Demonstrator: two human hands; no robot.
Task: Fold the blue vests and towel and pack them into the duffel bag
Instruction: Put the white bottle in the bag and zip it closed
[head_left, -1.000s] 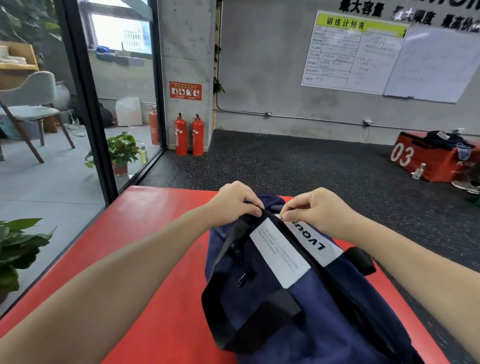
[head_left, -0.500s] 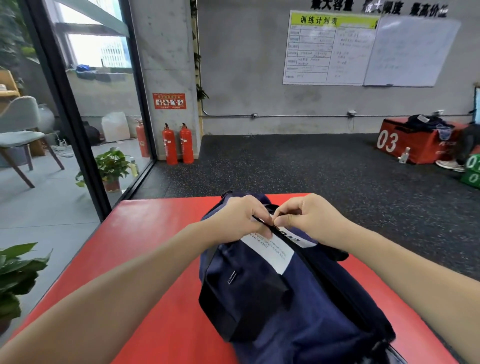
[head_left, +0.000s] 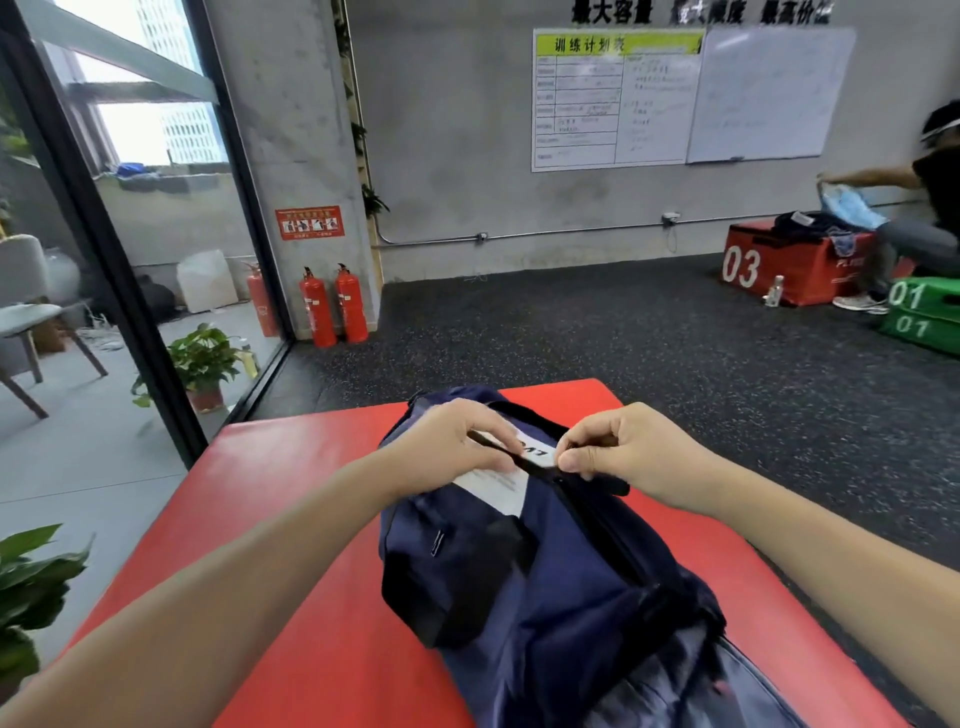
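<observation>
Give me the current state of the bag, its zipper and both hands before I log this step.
Navy duffel bag: lying on the red mat, bulging.
Zipper: closed along the near stretch; the far end between the hands looks not yet closed.
Left hand: gripping the bag's top edge beside the zipper line.
Right hand: pinching at the zipper line, likely the pull; the pull itself is hidden.

You have a red padded worktop (head_left: 291, 597) in front of you, its far edge meeting the dark speckled floor (head_left: 623, 338). The navy duffel bag (head_left: 545, 582) lies directly on it, running from near the far edge back toward your near right corner. Red surface shows bare along the left and right edges.
</observation>
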